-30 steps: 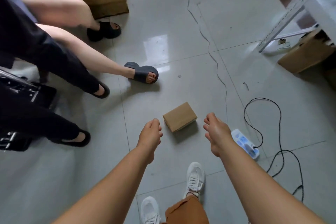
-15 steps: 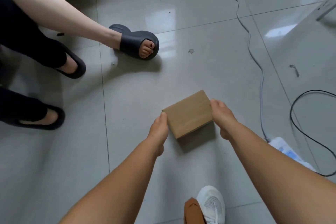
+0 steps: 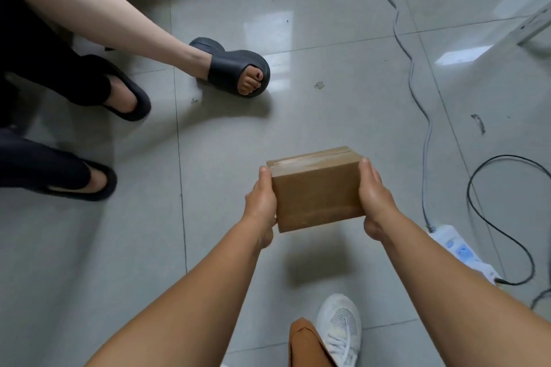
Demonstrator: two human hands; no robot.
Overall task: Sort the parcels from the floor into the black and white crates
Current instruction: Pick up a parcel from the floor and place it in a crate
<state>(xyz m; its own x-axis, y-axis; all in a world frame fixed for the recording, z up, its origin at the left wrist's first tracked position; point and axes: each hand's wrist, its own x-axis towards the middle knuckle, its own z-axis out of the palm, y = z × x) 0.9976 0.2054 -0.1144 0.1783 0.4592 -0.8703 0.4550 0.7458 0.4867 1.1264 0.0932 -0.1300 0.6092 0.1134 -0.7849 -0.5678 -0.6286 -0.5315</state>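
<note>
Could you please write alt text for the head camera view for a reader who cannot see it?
Two hands, left and right, hold a brown cardboard parcel above a grey tiled floor. Other people's sandalled feet stand at left; a power strip lies at right.

I see both of my hands gripping a small brown cardboard parcel (image 3: 317, 191) above the glossy grey tiled floor (image 3: 343, 39), left hand (image 3: 260, 202) on its left end, right hand (image 3: 376, 197) on its right, a white power strip (image 3: 460, 250) lying near right.
</note>
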